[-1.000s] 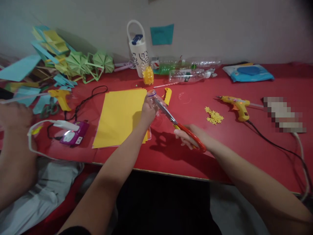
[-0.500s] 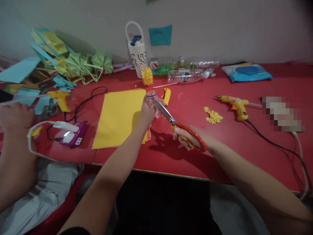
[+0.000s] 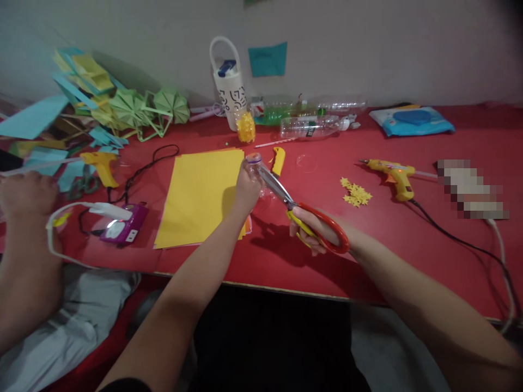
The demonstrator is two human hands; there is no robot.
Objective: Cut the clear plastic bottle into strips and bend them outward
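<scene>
My left hand is closed around a clear plastic bottle piece with a purple ring at its neck. In my right hand are large scissors with one red and one yellow handle. The blades point up and left and meet the plastic beside my left fingers; how far they bite into it is hard to see. Just left of my left hand lies a stack of yellow paper. A yellow box cutter rests right behind the bottle piece.
Yellow paper stars and a yellow glue gun lie to the right. Plastic bottles and a white tumbler are at the back. Leftward are a purple power adapter, another glue gun and another person's hand.
The scissor handles have spread a little, with the red one shifting slightly right and my right fingers shifting. My left hand keeps hold of the plastic almost in place.
</scene>
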